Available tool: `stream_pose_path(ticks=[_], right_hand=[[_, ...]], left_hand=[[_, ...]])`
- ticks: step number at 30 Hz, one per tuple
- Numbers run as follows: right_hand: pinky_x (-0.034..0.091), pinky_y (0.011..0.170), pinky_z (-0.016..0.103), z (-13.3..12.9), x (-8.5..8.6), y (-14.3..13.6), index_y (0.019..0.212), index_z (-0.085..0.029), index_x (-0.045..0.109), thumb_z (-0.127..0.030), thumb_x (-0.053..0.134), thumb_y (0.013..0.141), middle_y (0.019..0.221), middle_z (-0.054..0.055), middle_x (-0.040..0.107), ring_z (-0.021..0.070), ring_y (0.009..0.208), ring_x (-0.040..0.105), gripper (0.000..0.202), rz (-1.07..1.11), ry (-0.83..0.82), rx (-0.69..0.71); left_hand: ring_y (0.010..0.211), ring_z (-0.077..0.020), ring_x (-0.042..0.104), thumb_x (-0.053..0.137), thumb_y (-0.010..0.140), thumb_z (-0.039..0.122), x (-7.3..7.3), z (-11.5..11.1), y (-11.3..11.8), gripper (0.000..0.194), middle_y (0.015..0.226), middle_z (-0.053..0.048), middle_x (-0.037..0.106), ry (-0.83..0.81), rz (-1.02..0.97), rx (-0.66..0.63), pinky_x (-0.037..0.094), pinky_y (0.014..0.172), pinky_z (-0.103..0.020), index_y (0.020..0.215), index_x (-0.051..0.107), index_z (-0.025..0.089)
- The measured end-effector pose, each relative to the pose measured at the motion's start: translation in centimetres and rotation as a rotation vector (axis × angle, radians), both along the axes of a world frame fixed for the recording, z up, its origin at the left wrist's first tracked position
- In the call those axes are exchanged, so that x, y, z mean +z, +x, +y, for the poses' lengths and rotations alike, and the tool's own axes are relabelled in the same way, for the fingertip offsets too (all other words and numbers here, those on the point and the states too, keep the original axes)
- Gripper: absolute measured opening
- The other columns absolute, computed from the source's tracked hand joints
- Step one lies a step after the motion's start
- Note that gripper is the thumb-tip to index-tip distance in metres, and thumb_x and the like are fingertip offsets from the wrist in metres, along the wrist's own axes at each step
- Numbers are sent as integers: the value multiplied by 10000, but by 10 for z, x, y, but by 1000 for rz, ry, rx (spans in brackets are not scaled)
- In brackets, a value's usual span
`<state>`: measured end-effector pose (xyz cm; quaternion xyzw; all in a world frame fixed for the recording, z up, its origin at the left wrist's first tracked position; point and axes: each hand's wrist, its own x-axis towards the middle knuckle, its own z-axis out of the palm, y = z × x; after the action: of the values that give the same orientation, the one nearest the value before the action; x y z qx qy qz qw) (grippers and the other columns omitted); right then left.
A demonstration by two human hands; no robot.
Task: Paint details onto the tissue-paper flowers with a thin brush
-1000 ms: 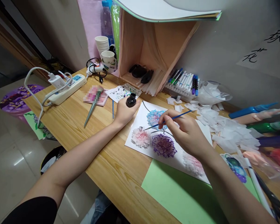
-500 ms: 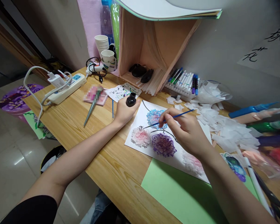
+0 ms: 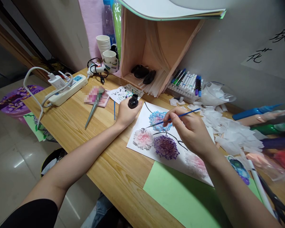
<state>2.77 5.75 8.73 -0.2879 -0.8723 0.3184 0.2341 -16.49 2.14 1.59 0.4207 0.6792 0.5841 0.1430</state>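
My left hand [image 3: 128, 111] is wrapped round a small open black bottle [image 3: 133, 102] beside the paper's upper left edge. Pinched in my right hand [image 3: 186, 126] is a thin blue paintbrush [image 3: 178, 116], its tip close to the top of a pale pink paper flower [image 3: 143, 139] that has small dark marks on its upper edge. The white paper [image 3: 139, 123] also carries a blue flower [image 3: 156, 120], a purple flower [image 3: 166, 147], another pink flower [image 3: 196, 163] partly behind my right forearm, and dark curved lines.
Green paper [image 3: 171, 190] lies under the white sheet. White paper scraps [image 3: 235, 133], markers [image 3: 187, 82] and paint bottles [image 3: 249, 113] are at the right. A power strip [image 3: 68, 90], a grey-green tool [image 3: 92, 114] and paper cups [image 3: 103, 44] are at the left; an open box [image 3: 135, 41] stands behind.
My right hand and the brush have shifted slightly right and up, and the brush tip has lifted a little from the pink flower's marked edge. My left hand is nearly unmoved.
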Motion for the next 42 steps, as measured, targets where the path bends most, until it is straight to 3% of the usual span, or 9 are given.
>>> stream_pose_path(ticks=[7, 12, 16, 27, 42], right_hand=[[398, 654, 288, 4, -1, 2, 758, -202, 561, -285, 392, 927, 722, 11, 604, 149, 700, 562, 254, 9, 37, -31], [415, 670, 310, -1, 13, 6, 841, -216, 590, -305, 400, 931, 778, 29, 604, 164, 731, 554, 228, 347, 19, -190], [423, 674, 333, -13, 23, 8, 845, -239, 596, -290, 406, 928, 807, 38, 591, 178, 743, 567, 214, 545, -16, -235], [409, 684, 317, -14, 21, 11, 841, -206, 584, -293, 359, 945, 781, 25, 597, 150, 738, 545, 263, 275, 89, -54], [419, 675, 292, -11, 25, 14, 821, -206, 596, -300, 373, 944, 761, 16, 591, 135, 730, 559, 271, 349, 55, -83]], left_hand=[[530, -101, 392, 614, 736, 306, 0, -1, 1, 276, 545, 34, 432, 11, 37, -19, 318, 530, -242, 570, 431, 183], [543, -96, 391, 595, 754, 288, 2, -7, 3, 290, 564, 39, 418, 39, 225, -118, 308, 539, -234, 567, 398, 185], [523, -93, 410, 597, 752, 280, 0, -10, 5, 250, 554, 45, 434, 38, 313, -214, 306, 526, -228, 587, 434, 186], [581, -115, 518, 615, 714, 236, -3, -13, 3, 101, 641, 17, 579, 16, 437, -393, 364, 568, -229, 692, 526, 195], [568, -110, 503, 612, 735, 267, -5, -14, 3, 115, 637, 19, 577, 34, 469, -383, 346, 554, -228, 696, 530, 197]])
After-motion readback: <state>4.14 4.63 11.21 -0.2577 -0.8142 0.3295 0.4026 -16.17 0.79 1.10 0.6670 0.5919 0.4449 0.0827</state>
